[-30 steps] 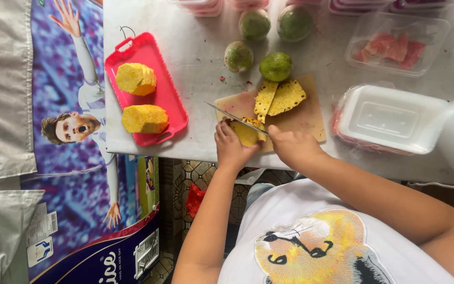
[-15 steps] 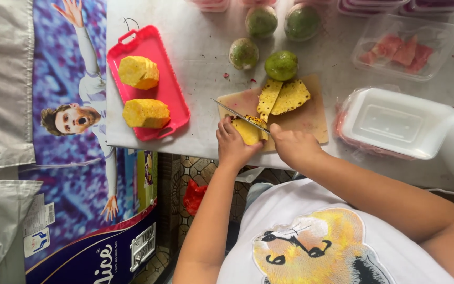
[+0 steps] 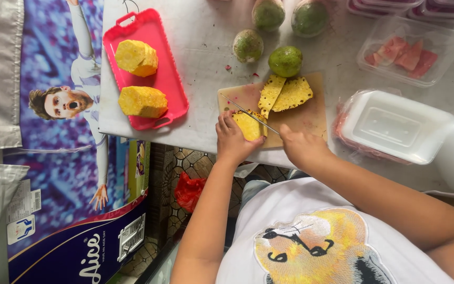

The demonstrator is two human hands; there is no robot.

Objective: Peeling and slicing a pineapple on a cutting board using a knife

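Far left, a red tray (image 3: 174, 89) holds two peeled pineapple pieces. My left hand (image 3: 232, 139) clamps a pineapple chunk (image 3: 248, 125) on the cutting board (image 3: 311, 113) at the near tabletop edge. My right hand (image 3: 300, 147) grips the knife (image 3: 250, 114), blade running far-left. Risk: juice-slick fruit slipping, blade meeting fingers.

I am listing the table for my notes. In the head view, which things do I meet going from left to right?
Red tray with two peeled pineapple pieces → cutting board → clear box of pink fruit pieces.
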